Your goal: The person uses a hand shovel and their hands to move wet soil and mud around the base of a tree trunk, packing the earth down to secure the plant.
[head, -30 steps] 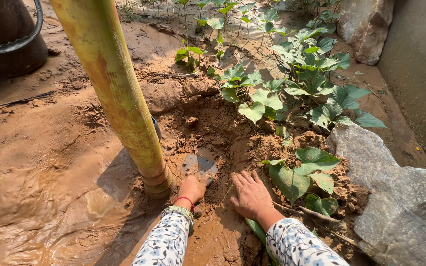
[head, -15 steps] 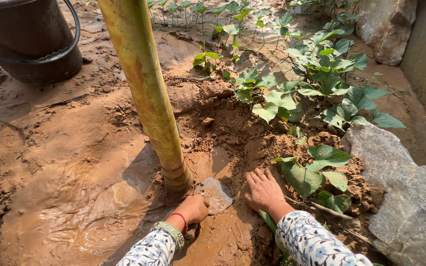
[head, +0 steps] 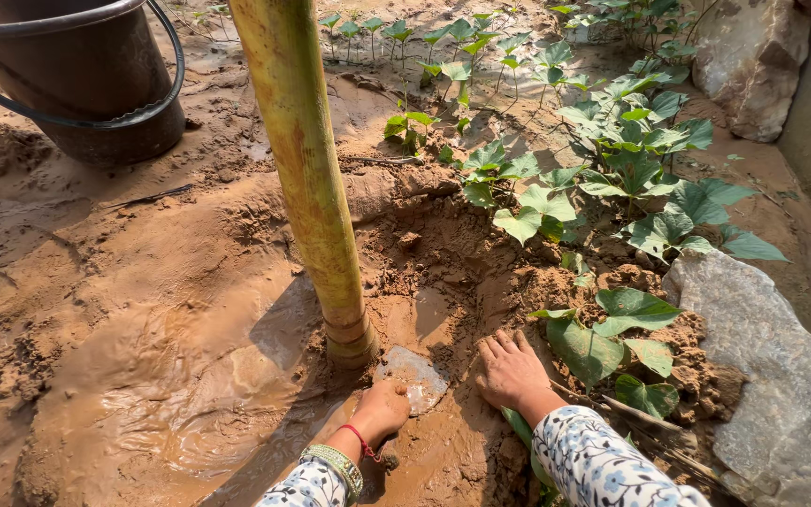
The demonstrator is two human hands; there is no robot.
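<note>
Your left hand (head: 382, 410) is closed around the handle of a mud-caked trowel (head: 412, 377), whose flat blade lies on the wet soil just beside the base of the yellow-green stalk (head: 307, 178). Your right hand (head: 512, 372) holds nothing, fingers spread and palm pressed flat on the damp earth, next to broad green leaves (head: 612, 329). A dark bucket (head: 86, 80) stands well apart at upper left; a grey rock (head: 781, 376) sits on the right.

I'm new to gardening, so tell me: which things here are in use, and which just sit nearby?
In use: left hand on flat muddy metal blade; right hand on wet brown soil; yellow-green stalk.
Nearby: dark plastic bucket; grey rock; green leafy vines.
</note>
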